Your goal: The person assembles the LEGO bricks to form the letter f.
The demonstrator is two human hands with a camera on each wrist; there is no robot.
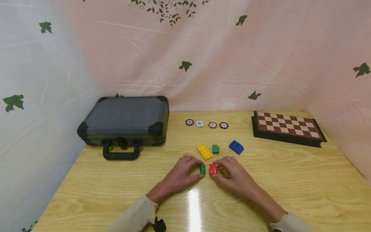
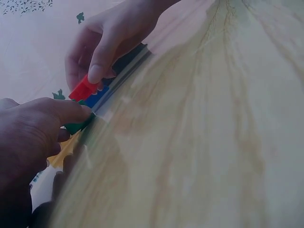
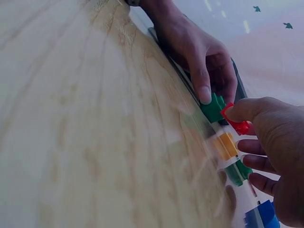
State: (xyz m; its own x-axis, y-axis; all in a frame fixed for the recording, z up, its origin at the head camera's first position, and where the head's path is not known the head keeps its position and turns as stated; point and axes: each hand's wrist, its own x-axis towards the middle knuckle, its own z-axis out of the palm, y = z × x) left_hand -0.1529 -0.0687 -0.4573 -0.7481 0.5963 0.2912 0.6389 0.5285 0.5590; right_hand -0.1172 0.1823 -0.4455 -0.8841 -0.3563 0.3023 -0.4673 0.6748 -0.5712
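Between thumb and fingers my left hand (image 1: 183, 173) pinches a small green toy brick (image 1: 203, 169), its studs facing up in the head view. Just to the right, my right hand (image 1: 236, 177) pinches a red toy brick (image 1: 213, 169) turned on its side, studs pointing right. A narrow gap parts the two bricks in the head view. In the right wrist view the red brick (image 3: 234, 119) looks tilted beside the green brick (image 3: 213, 109). Beyond the hands lie a yellow brick (image 1: 204, 151), a second green brick (image 1: 215, 149) and a blue brick (image 1: 236, 147).
A grey case (image 1: 127, 112) with a black handle stands at the back left. Several poker chips (image 1: 213, 125) form a row at the back. To the right lies a folded chessboard (image 1: 288, 126). Patterned cloth (image 1: 214, 58) hangs behind the wooden table (image 1: 110, 187).
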